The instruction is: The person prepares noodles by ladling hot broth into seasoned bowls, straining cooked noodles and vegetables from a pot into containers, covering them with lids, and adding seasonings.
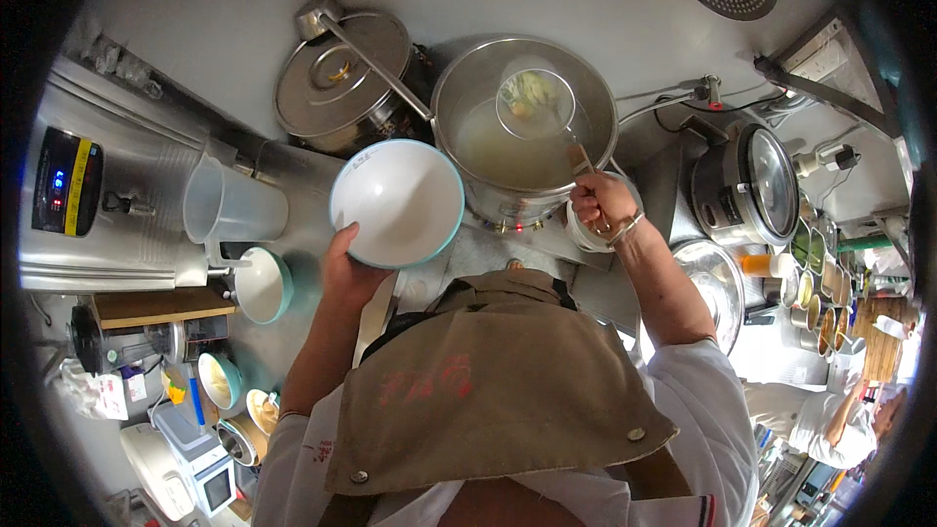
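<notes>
My left hand (354, 271) grips the near rim of a white bowl (399, 201) with a turquoise edge; I see only bare white inside it. The wooden handle (583, 161) of a round wire-mesh strainer (536, 104) is in my right hand (603, 199). The strainer hangs over the mouth of a large steel stockpot (446, 99) and carries pale green and yellowish food, blurred. Cloudy pale liquid (498, 146) fills part of the pot below. The bowl stands off to the pot's left, in front of a lidded pot.
A long-handled ladle (377, 67) lies across the lidded steel pot (307, 102). A plastic jug (241, 201) and another turquoise bowl (262, 284) stand at left. A white tub (585, 230) is under my right wrist. Rightward are an electric cooker (739, 187) and a co-worker (827, 417).
</notes>
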Demonstrator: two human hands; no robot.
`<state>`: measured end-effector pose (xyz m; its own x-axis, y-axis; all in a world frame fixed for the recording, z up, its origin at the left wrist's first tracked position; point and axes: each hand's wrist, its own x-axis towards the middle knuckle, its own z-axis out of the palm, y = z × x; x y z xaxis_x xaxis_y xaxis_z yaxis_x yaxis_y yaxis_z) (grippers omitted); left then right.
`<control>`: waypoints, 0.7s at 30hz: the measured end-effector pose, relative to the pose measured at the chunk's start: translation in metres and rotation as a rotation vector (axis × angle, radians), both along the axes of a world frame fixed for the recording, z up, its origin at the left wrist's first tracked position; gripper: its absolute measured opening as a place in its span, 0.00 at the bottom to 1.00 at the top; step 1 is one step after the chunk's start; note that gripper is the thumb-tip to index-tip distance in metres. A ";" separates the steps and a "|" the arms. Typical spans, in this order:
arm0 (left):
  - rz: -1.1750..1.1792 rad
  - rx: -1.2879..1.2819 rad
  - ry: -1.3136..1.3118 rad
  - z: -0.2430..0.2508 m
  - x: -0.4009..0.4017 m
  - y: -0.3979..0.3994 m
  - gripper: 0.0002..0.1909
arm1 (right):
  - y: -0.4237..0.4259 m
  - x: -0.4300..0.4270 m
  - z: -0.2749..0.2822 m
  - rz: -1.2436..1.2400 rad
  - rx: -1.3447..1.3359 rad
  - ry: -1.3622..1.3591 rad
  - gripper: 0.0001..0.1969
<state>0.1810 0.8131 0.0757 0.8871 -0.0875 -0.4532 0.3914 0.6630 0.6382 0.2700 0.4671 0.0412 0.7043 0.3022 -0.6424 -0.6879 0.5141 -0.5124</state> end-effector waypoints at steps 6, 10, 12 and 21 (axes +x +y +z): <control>-0.086 0.126 0.176 -0.005 0.042 -0.030 0.30 | 0.000 -0.032 0.064 0.078 -0.260 -0.187 0.10; -0.043 0.000 0.152 -0.008 0.075 -0.059 0.34 | 0.011 -0.064 0.072 0.116 -0.494 -0.462 0.31; -0.049 -0.069 0.204 -0.001 0.092 -0.076 0.36 | 0.010 -0.070 0.034 0.062 -0.824 -0.941 0.33; -0.070 -0.204 -0.145 0.023 0.094 -0.076 0.32 | 0.041 -0.060 -0.048 0.045 -1.425 -1.308 0.33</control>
